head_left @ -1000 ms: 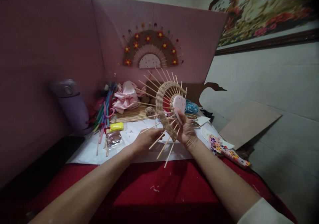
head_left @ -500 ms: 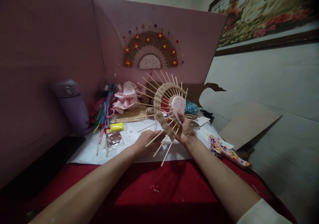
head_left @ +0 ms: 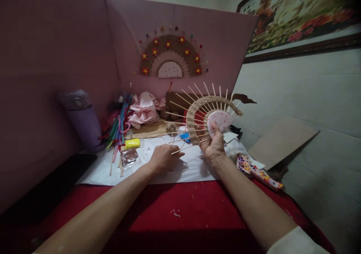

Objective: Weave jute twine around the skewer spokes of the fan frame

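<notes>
My right hand (head_left: 214, 145) grips a half-woven fan (head_left: 200, 115) by its pink dotted half-disc core (head_left: 221, 119). The fan is a band of tan twine woven through several wooden skewers that fan out to the left and upward. My left hand (head_left: 163, 159) rests low on the white paper (head_left: 180, 167), fingers curled around the tips of the lowest skewers. A thin strand of twine seems to run from the fan toward the small twine ball (head_left: 170, 127) behind.
A finished flower-trimmed fan (head_left: 171, 56) hangs on the pink board. Behind lie pink cloth (head_left: 144, 109), coloured sticks (head_left: 118, 128), a skewer bundle (head_left: 146, 131), a yellow block (head_left: 132, 143), a purple flask (head_left: 81, 119). A patterned tool (head_left: 258, 172) and cardboard (head_left: 279, 139) lie right.
My right hand turned the fan clockwise and shifted it right, so the skewers now point up and left instead of down. My left hand stayed low on the paper.
</notes>
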Available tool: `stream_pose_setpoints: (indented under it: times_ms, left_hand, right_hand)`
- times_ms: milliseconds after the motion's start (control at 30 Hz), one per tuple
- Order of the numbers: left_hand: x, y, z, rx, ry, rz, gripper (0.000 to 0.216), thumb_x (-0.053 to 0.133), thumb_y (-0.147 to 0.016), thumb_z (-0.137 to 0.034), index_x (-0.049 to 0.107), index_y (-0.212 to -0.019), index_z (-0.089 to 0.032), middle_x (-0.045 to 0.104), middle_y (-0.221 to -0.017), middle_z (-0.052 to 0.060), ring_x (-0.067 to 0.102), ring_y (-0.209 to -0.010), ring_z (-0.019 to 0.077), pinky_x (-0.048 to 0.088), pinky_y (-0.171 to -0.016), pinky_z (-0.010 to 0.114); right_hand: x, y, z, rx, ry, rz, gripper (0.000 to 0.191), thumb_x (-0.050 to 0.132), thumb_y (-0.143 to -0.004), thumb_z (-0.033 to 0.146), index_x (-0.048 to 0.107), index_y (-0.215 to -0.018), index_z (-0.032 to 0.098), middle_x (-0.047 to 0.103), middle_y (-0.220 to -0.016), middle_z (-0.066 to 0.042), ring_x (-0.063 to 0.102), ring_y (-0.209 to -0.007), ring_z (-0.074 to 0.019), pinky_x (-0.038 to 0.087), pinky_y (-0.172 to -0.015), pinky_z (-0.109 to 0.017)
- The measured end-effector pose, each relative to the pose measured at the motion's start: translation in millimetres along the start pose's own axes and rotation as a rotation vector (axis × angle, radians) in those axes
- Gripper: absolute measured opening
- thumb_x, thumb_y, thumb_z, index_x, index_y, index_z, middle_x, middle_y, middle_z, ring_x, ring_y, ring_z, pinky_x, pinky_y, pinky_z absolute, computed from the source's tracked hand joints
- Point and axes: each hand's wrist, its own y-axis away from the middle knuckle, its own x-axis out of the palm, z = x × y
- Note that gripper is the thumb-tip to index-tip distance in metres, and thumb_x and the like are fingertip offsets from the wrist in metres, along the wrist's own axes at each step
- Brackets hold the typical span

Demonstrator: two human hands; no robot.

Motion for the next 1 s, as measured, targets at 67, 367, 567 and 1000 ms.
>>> stream_pose_setpoints:
  times_ms: [67, 367, 567, 1000]
  left_hand:
    - [0.6, -0.4, 0.2, -0.034, -0.002, -0.044, 0.031, 0.045, -0.083, -0.043, 0.064, -0.071, -0.022, 0.064, -0.070, 0.004, 0.055, -0.065, 0.0168, 0.030, -0.058, 0.025]
    - [2.4, -6.4, 13.6, -0.049, 0.078, -0.180, 0.016, 0.055, -0.077, -0.031, 0.061, -0.070, -0.018, 0.060, -0.078, 0.004, 0.052, -0.066, 0.0151, 0.033, -0.058, 0.025]
    - [7.8, -13.5, 19.5, -0.158, 0.489, -0.095, 0.011, 0.057, -0.072, -0.022, 0.057, -0.062, -0.016, 0.054, -0.051, -0.001, 0.049, -0.050, 0.0114, 0.034, -0.051, 0.023]
    - [0.8, -15.3, 10.0, -0.412, 1.090, 0.005, 0.005, 0.054, -0.069, -0.008, 0.051, -0.069, -0.011, 0.062, -0.056, 0.002, 0.055, -0.039, 0.0102, 0.041, -0.039, 0.020]
  right_hand:
    - [-2.0, -2.4, 1.3, -0.027, 0.032, -0.027, 0.024, 0.052, -0.073, 0.041, 0.059, -0.078, 0.019, 0.066, -0.067, -0.004, 0.064, -0.068, -0.0196, 0.054, -0.059, -0.036]
    - [-1.4, -1.5, 3.2, -0.087, 0.073, 0.020, 0.028, 0.053, -0.072, 0.044, 0.059, -0.085, 0.019, 0.069, -0.080, -0.005, 0.064, -0.069, -0.0177, 0.054, -0.056, -0.031]
    - [-4.5, -3.5, 10.4, -0.112, 0.017, -0.052, 0.023, 0.051, -0.072, 0.040, 0.057, -0.084, 0.021, 0.068, -0.074, -0.004, 0.064, -0.065, -0.0171, 0.053, -0.053, -0.030]
    - [-11.6, -11.6, 12.6, -0.172, -0.014, -0.069, 0.025, 0.049, -0.074, 0.040, 0.056, -0.085, 0.019, 0.066, -0.069, -0.002, 0.063, -0.057, -0.0135, 0.054, -0.046, -0.025]
